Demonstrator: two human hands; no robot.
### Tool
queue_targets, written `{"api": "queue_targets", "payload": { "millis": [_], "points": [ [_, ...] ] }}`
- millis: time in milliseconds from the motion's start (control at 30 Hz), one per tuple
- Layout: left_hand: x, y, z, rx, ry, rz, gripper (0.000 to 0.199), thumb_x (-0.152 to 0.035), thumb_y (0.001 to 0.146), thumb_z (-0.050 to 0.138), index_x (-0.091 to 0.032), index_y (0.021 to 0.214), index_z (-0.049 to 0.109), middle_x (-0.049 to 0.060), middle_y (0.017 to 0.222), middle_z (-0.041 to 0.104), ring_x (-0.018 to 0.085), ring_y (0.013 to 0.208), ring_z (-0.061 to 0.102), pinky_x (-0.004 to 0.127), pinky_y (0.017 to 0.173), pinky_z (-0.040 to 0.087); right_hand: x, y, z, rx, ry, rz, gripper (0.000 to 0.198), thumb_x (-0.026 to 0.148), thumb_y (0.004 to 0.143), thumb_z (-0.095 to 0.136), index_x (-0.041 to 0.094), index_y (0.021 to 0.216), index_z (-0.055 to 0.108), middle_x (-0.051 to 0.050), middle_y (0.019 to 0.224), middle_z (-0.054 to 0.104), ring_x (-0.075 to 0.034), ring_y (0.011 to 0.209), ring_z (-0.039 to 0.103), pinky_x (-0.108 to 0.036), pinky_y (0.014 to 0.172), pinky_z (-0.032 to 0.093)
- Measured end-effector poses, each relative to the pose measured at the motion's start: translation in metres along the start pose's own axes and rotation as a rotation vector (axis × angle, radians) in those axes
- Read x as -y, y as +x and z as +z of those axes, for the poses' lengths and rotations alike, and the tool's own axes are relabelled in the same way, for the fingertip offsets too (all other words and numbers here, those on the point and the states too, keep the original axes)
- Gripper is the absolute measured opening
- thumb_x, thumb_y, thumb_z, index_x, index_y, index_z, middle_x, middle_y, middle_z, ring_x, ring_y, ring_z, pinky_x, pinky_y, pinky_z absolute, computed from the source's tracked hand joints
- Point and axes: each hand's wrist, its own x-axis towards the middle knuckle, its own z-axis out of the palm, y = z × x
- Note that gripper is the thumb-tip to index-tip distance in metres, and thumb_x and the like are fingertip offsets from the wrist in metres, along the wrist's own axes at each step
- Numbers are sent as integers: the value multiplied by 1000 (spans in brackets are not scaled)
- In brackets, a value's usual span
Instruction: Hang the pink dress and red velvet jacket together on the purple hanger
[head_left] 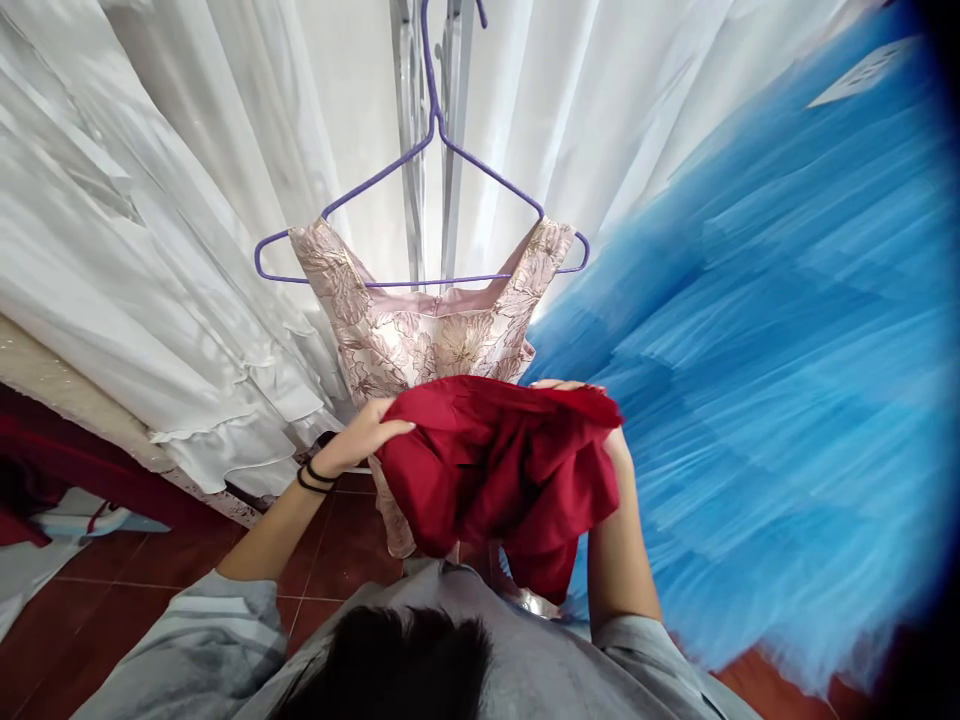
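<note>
A dark red satin-like cloth (502,460) is stretched between my two hands, gathered in folds at the middle. My left hand (371,435) pinches its left upper edge, the thumb lying on top. At the right upper edge my right hand (592,410) grips it, with most of its fingers behind the fabric. Just beyond the cloth hangs a pale pink floral dress (450,345) with wide straps, on a purple hanger (491,165). The cloth covers the dress's waist and much of its skirt. I cannot tell whether cloth and dress touch.
A large blue tulle garment (765,370) fills the right side, with a white tag (862,72) on it. White draped fabrics (150,230) hang at left and behind. A metal rack post (454,130) stands behind the hanger. Reddish floor tiles (330,540) lie below.
</note>
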Motion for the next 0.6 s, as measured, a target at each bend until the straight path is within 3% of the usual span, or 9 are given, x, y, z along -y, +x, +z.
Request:
{"api": "queue_targets", "payload": {
  "millis": [67,133,200,267,333,400,433,500,600],
  "points": [
    [-18,-4,-9,-150,-146,18,22,-30,63,74,-13,74,68,0,69,68,13,65,58,21,62,45,-4,7,-4,2,-37,110,23,41,75,66,20,84,70,-10,107,74,-26,104,66,-39,99,50],
    [-31,-5,-10,-199,-234,20,21,-30,60,75,-12,70,67,0,65,66,12,62,58,21,60,45,-15,2,10,102,2,241,36,45,79,60,18,102,70,-12,113,72,-27,107,66,-41,97,51],
    [-39,-5,-5,-161,-242,7,20,-28,59,75,-12,66,65,-1,61,64,12,60,58,21,60,45,-34,-11,44,338,37,271,56,51,83,58,19,129,59,-13,128,66,-28,117,62,-43,99,49],
    [-43,-5,1,-68,-220,-21,20,-28,59,74,-12,62,63,-1,59,62,11,57,56,20,57,45,-58,-27,90,591,-73,191,77,49,75,72,19,143,47,-13,140,58,-29,127,55,-43,107,44],
    [-47,-7,4,22,-187,-33,21,-29,60,74,-13,61,61,-1,58,61,10,55,54,20,55,44,-84,-35,132,675,-260,145,79,38,64,82,16,135,54,-12,138,59,-30,123,55,-41,107,43],
    [-52,-13,0,75,-99,-20,22,-31,64,74,-13,62,61,-1,60,62,10,56,54,20,54,43,-102,-32,153,660,-380,189,51,32,69,76,11,114,64,-11,117,69,-29,105,61,-39,95,48],
    [-55,-16,-6,89,-25,-9,22,-32,67,74,-13,65,63,0,64,64,11,58,55,20,55,44,-107,-25,153,647,-411,220,37,30,72,70,9,103,67,-10,103,71,-27,94,63,-38,87,50],
    [-61,-24,-25,112,141,-3,22,-34,72,74,-13,77,69,2,76,70,15,68,61,21,62,49,-102,-7,134,660,-426,235,27,30,73,69,9,91,67,-7,87,70,-24,82,61,-35,78,49],
    [-76,-39,-63,113,311,-65,29,-39,74,74,-15,90,72,4,87,73,21,82,66,25,74,53,-57,21,84,791,-414,173,45,35,62,82,12,98,68,-6,97,70,-23,88,61,-31,80,49]
  ]
}}
